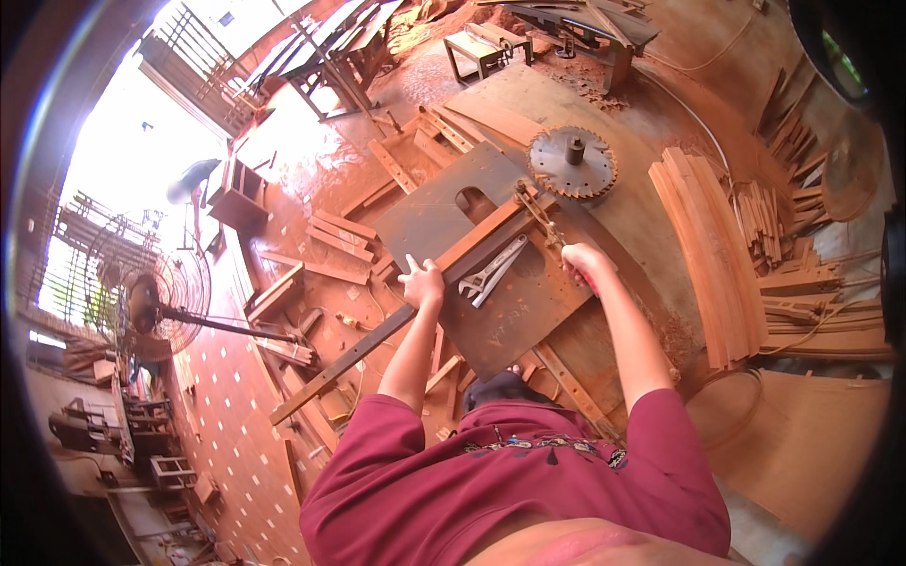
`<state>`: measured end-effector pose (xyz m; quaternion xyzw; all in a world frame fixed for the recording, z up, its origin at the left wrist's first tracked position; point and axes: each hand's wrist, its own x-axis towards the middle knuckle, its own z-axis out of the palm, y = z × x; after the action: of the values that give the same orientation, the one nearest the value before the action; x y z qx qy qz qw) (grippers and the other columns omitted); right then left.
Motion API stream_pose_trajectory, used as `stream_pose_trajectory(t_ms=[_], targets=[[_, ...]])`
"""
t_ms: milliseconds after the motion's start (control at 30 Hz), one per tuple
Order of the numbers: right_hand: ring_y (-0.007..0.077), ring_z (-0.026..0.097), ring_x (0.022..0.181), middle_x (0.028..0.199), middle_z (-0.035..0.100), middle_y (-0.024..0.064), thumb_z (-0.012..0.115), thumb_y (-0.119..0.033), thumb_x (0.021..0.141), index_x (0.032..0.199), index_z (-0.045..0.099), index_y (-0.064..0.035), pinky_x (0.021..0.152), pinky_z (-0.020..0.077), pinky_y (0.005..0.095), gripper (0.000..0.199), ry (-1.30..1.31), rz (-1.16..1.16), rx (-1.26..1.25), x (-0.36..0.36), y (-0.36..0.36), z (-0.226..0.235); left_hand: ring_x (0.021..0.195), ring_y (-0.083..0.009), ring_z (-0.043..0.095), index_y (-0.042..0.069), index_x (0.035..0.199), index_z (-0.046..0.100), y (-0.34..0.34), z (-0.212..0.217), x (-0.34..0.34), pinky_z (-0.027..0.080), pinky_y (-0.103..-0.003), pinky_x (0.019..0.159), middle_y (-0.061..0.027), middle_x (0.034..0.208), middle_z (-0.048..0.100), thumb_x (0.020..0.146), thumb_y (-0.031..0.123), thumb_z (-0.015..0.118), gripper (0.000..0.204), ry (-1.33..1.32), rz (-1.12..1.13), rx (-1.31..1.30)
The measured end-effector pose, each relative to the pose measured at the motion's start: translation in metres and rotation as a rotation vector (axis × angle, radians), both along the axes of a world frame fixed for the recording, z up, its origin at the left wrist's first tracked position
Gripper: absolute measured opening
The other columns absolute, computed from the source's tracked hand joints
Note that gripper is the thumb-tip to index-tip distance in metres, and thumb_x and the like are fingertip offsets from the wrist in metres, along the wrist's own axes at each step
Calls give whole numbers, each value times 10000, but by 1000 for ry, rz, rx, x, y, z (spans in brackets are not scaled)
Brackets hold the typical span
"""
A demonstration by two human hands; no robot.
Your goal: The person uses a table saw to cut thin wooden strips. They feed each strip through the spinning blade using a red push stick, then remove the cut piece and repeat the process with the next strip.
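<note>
A dark metal saw table [510,325] lies in front of me, a long wooden bar [491,234] running diagonally across it. My left hand [422,283] rests at the bar, fingers apart and pointing away from me. At the bar's far right end sits a rusty metal clamp [540,215]. My right hand [585,266] is closed at the clamp's near end; its fingers partly hide what they grip. Between my hands an adjustable wrench [493,271] lies on the table top. Beyond the clamp, a round toothed saw blade [557,170] lies flat with a dark spindle piece [575,148] at its centre.
Cut wood strips [340,236] lie on the dusty floor to the left. A standing fan [156,311] is farther left. Long planks [708,255] are stacked on the right. A small machine stand [486,49] and a loaded bench [326,57] stand at the back.
</note>
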<state>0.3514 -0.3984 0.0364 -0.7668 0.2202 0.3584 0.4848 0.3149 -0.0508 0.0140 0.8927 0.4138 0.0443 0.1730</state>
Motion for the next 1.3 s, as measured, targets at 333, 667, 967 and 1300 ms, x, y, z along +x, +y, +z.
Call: stream_pose_trajectory(t_ms=[333,667,967,1300], targets=[[392,720,1002,1048,732,252,633,-312,784,980,762,4,878,578,467,393,-516,198,-643,43,78,43,987,-444,685,238,1553,427,51,2,70,537,-517,895,-316,1246,561,945,474,410,653,-36,-17,24],[395,709,1042,1081,724,259,639,-342,757,1030,749,16,906,570,464,464,-562,204,-611,120,128,36,1139,-432,652,264,1546,439,100,23,140,512,-513,974,-309,1344,556,936,509,378,660,-39,40,-20],[277,667,551,670,659,213,639,-261,763,768,665,73,534,535,403,335,-387,100,-237,128,107,13,1189,-464,617,236,1550,424,103,6,142,490,-533,1010,-330,1362,543,951,533,360,671,-36,17,-38],[248,630,519,640,636,165,603,-277,793,775,633,81,500,521,397,360,-437,73,-280,85,66,-14,1039,-457,684,221,1541,430,72,-12,85,545,-521,906,-357,1259,567,942,515,393,668,-77,-38,49]])
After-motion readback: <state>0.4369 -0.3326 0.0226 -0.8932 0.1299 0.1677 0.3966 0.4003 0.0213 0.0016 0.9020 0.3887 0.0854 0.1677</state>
